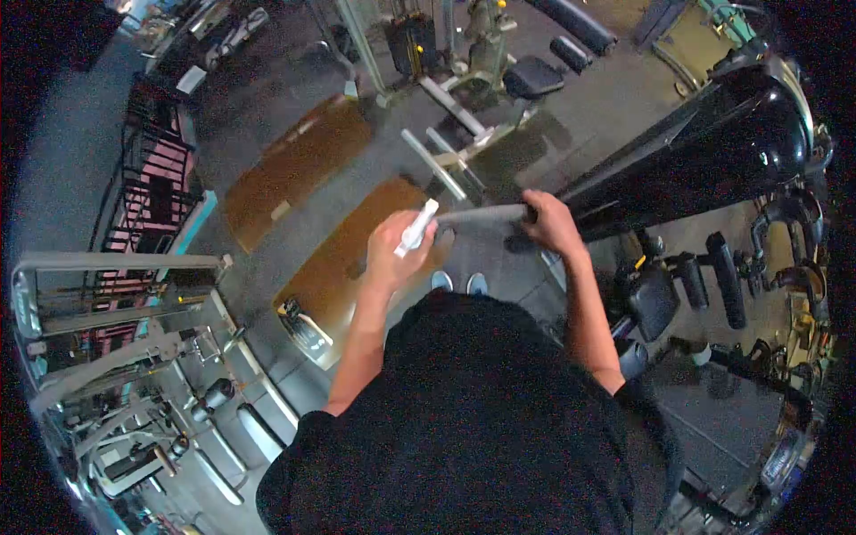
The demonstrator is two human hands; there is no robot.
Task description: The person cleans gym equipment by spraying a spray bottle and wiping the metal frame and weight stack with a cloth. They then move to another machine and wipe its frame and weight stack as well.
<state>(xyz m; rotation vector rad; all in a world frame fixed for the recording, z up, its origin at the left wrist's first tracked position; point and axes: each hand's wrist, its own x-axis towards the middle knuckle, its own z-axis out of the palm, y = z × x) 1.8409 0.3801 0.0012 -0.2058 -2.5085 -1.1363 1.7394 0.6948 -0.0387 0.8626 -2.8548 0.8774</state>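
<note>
My left hand [395, 252] is closed around a white spray bottle [416, 229], of which mainly the narrow white top shows above the fingers. A grey, bar-like length [486, 214], smeared by motion, stretches across from beside that hand to my right hand [553, 225]. The fingers of the right hand are curled at its right end, close to the lower end of a long black glossy machine housing [695, 147]. Both forearms reach forward from my black shirt, hands about level with each other. Below them on the floor are my shoes [477, 283].
Two brown platforms [303, 169] lie on the dark floor ahead and to the left. A metal-framed machine [455, 107] with black pads stands in front. More gym machines [134, 357] are at the left, and a black padded seat [654, 301] is at the right.
</note>
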